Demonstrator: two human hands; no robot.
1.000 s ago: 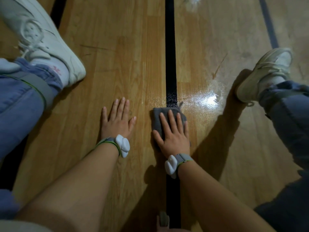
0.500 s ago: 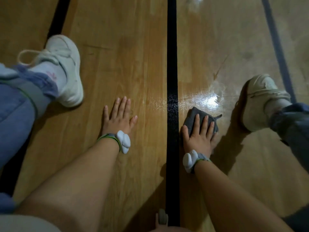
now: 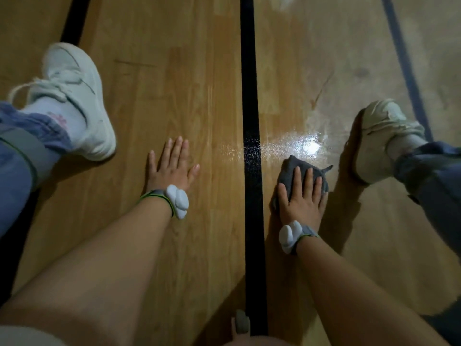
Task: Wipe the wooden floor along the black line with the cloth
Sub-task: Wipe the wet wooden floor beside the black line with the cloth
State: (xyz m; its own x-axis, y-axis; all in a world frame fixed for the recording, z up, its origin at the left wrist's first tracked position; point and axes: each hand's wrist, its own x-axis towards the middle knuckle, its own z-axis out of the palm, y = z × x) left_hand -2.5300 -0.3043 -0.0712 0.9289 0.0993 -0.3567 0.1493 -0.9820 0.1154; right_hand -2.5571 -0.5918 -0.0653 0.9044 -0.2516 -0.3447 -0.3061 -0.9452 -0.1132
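Right hand (image 3: 301, 201) pressing a dark grey crumpled cloth (image 3: 290, 168) flat against the glossy wooden plank floor (image 3: 174, 83), fingers straight and slightly spread over the fabric. 1.0 s ago the cloth lay across the central black line (image 3: 250, 96); 0.5 s ago it had shifted to the right of that line, and it lies there now, just beside the line's right edge and apart from it. Left hand (image 3: 172, 168) unchanged throughout: palm down on bare boards left of the line, fingers straight and close together, thumb spread, holding nothing.

The near part of the cloth is hidden beneath the right palm; 1 pointed corner sticks out to the right. A small greyish object (image 3: 242, 323) at the bottom edge is cut off and cannot be identified. A pale blur (image 3: 282, 1) at the top edge is likewise unclear.

A bright wet-looking glare (image 3: 309, 146) lies just beyond the cloth and crosses the line. Each wrist carries a grey band with a white device (image 3: 177, 201). A white laced shoe (image 3: 74, 96) rests left of the left hand; a second white shoe (image 3: 379, 136) stands near the cloth's right side. Blue jean legs (image 3: 15, 176) are cut by both side edges. A second black stripe (image 3: 74, 18) and a blue-grey stripe (image 3: 404, 58) run further out.
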